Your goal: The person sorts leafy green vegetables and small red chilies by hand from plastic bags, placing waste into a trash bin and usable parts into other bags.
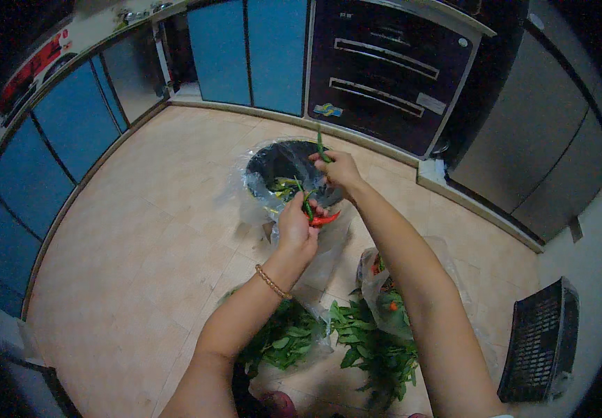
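Note:
My left hand (pixel 299 222) is closed around a few chilli peppers. A red chilli pepper (pixel 324 219) pokes out to its right, and a green chilli pepper (pixel 307 205) points upward past the thumb. Up and to the right, my right hand (pixel 339 168) pinches another green chilli pepper (pixel 321 143) that stands nearly upright between thumb and fingers. Both hands are over the near and right side of a dark bin (pixel 265 163) lined with clear plastic. Scraps of yellow-green plant matter (pixel 284 186) lie in it. My hands hide part of the bin's near rim.
Leafy greens (pixel 290 334) in a plastic bag and a second leafy bunch (pixel 353 326) lie on the tiled floor (pixel 139 251). A clear bag of red chillies (pixel 371 271) sits partly behind my right forearm. A black plastic basket (pixel 536 339) leans at the right wall. Blue cabinets (pixel 275 52) line the back.

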Available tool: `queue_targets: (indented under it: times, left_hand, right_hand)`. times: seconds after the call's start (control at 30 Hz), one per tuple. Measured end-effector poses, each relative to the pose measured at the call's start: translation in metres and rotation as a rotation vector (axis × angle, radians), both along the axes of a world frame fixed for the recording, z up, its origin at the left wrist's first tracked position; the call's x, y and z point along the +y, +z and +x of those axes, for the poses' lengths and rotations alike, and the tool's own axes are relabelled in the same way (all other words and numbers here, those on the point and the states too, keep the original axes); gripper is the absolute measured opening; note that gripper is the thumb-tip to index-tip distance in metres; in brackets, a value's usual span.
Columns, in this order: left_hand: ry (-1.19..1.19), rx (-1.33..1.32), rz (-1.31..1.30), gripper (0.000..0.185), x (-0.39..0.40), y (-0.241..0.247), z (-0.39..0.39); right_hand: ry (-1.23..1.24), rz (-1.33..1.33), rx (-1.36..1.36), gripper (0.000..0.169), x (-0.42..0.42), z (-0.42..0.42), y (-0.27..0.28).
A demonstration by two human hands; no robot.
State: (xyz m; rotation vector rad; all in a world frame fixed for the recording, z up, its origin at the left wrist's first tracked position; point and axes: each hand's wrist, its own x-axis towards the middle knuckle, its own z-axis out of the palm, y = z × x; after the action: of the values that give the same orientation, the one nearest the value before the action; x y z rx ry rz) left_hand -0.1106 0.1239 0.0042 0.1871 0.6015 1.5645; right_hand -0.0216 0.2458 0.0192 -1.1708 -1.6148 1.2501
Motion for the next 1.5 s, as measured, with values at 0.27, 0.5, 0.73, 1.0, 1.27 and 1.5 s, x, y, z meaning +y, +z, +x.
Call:
queue_targets:
  times: [0.27,0.5,0.73,1.0,1.27,1.5]
  left_hand:
    - [-0.004,0.077,-0.010,0.015,0.004,-0.005,-0.019]
    - [-0.027,0.087,0.040,0.014,0.003,-0.005,-0.011]
    - [-0.298,-0.044,0.055,0.019,-0.023,0.010,0.071]
    - [-0.746,0.100,0.075,0.041,-0.126,0.024,0.218]
    - [-1.201,0.372,0.102,0.053,-0.174,-0.013,0.307]
    - [-1.009,1.361,0.804,0.027,-0.158,-0.038,0.282]
  right_hand:
    - [0.020,-0.331,0.259,0.020,-0.016,-0.011,0.012]
    - [0.031,0.056,-0.326,0.020,-0.070,0.008,0.015]
    - [-0.076,0.126,-0.264,0.023,-0.161,0.120,0.036]
    - [-0.246,0.149,-0.491,0.033,-0.267,0.253,0.012]
    - [-0.425,0.072,-0.242,0.025,-0.351,0.365,-0.053]
    - [-0.239,-0.336,-0.776,0.026,-0.382,0.445,-0.088]
